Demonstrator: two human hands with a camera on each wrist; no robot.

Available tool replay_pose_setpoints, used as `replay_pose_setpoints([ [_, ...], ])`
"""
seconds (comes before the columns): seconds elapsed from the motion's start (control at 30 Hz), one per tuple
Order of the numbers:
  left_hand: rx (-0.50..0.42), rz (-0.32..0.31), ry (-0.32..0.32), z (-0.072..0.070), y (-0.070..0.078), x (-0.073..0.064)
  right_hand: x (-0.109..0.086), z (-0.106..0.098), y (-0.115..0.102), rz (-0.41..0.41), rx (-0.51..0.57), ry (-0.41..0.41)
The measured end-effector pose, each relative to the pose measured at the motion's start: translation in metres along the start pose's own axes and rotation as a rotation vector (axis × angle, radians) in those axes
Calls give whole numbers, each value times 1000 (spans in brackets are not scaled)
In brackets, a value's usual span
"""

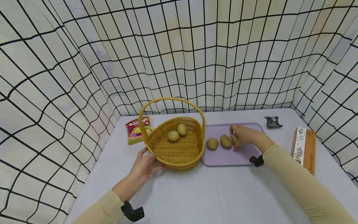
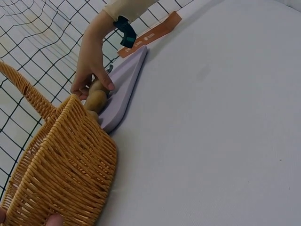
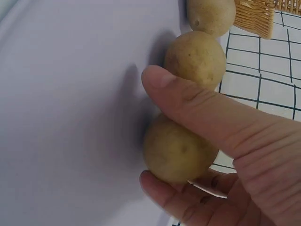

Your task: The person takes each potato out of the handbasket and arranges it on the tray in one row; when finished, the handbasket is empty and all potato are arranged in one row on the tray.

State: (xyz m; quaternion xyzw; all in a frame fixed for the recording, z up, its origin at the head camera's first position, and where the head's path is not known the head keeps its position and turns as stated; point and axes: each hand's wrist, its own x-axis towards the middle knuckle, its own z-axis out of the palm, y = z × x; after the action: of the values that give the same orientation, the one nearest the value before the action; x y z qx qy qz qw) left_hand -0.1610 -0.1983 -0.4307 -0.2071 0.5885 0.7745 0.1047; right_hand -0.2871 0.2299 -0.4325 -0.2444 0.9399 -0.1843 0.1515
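Observation:
My left hand (image 1: 144,165) rests against the near left side of a wicker basket (image 1: 179,161), fingers and thumb spread along its outer wall. Two potatoes (image 1: 173,136) lie inside the basket towards the back. On the lilac tray (image 1: 223,160) to the right, my right hand (image 1: 247,137) reaches down and holds a potato (image 3: 178,150) between thumb and fingers. Just left of it sit two more potatoes, the nearer one (image 1: 225,141) close to my thumb and the other (image 1: 212,143) towards the basket.
A colourful snack bag (image 1: 134,129) lies behind the basket at the left. Beyond the tray's right end is a small black packet (image 1: 273,121), and a pasta box (image 1: 304,149) lies near the table's right edge. Netting over white cloth (image 1: 179,62) encloses the table.

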Motion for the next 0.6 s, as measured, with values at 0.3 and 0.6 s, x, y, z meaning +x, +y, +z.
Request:
replay_pose_setpoints([
  [0.3,4,2,-3,-2,1,1,-2,-3,-5,28,32,-63],
  [0.6,3,1,1,-2,0,2,-11,-17,-15,10,-23,-62],
])
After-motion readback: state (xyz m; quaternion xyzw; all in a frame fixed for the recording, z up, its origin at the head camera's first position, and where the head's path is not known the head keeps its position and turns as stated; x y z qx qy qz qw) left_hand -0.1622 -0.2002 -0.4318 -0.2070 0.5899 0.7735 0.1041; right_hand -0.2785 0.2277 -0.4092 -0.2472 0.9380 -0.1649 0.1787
